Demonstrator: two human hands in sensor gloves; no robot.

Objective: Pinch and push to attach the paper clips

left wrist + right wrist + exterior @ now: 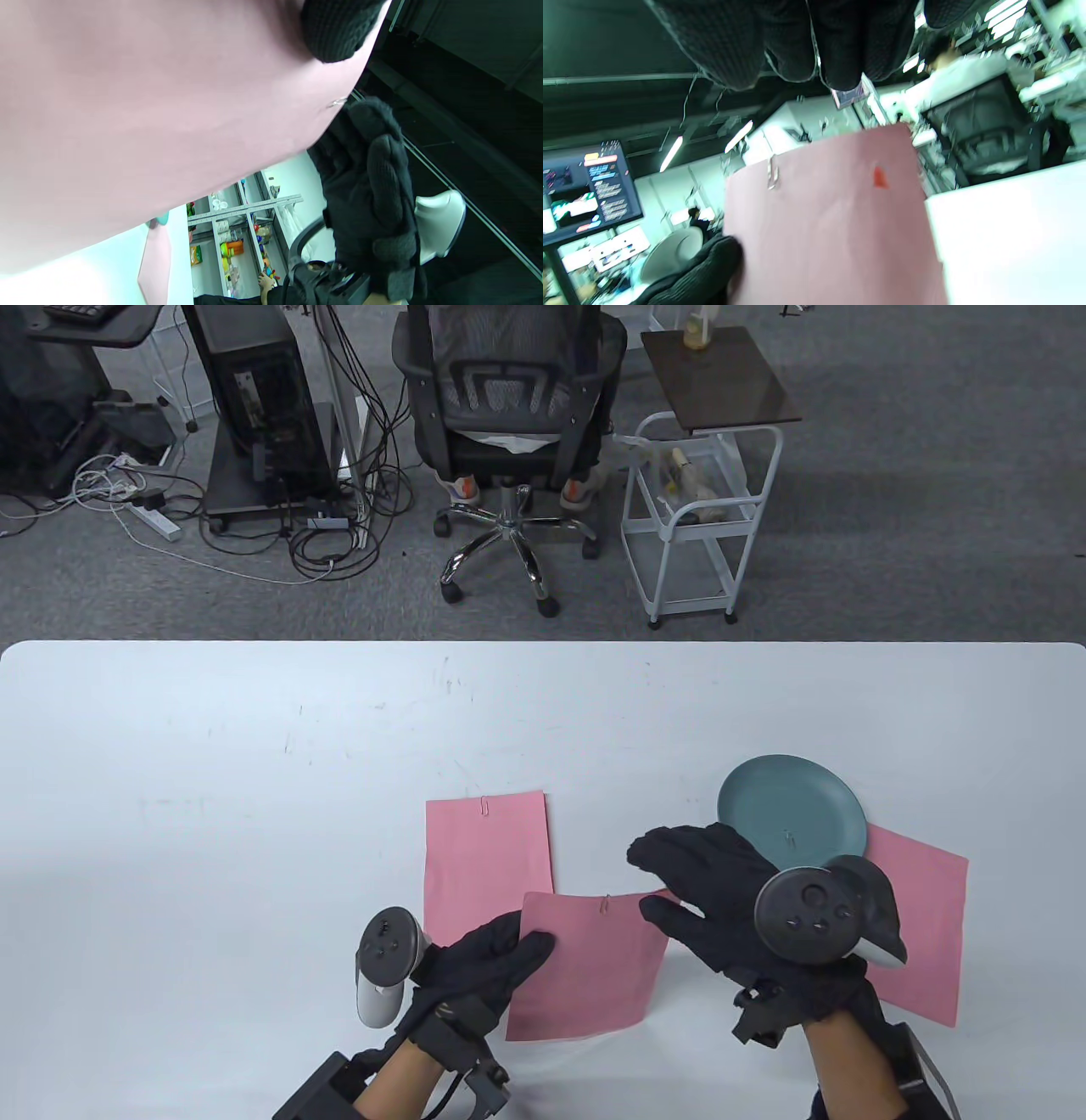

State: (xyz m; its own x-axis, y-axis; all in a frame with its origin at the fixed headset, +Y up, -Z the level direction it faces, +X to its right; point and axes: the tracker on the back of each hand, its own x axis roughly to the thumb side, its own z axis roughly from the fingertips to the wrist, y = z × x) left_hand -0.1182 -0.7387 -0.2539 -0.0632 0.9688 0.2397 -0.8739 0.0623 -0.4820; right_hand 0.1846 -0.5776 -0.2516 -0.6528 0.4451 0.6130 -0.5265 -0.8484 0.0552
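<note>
We hold the middle pink sheet [588, 963] near the counter's [254, 746] front edge; left hand [479, 971] pinches its left edge to steady it. Paper clip [605, 904] sits on top edge. Right hand [721, 903] hovers, fingers apart, holding nothing.

The table view is bright and evenly lit from overhead; the white surface [254, 746] shows only soft, faint shadows under the hands and no hard glare. Focus is sharp throughout, with slight wide-angle bowing at the surface's far corners. The left wrist view is close and soft: the pink sheet [148, 106] fills it as a washed-out blur. The right wrist view is smeared, probably by motion; ceiling strip lights [670, 153] streak, and the background beyond the sheet is hazy.
</note>
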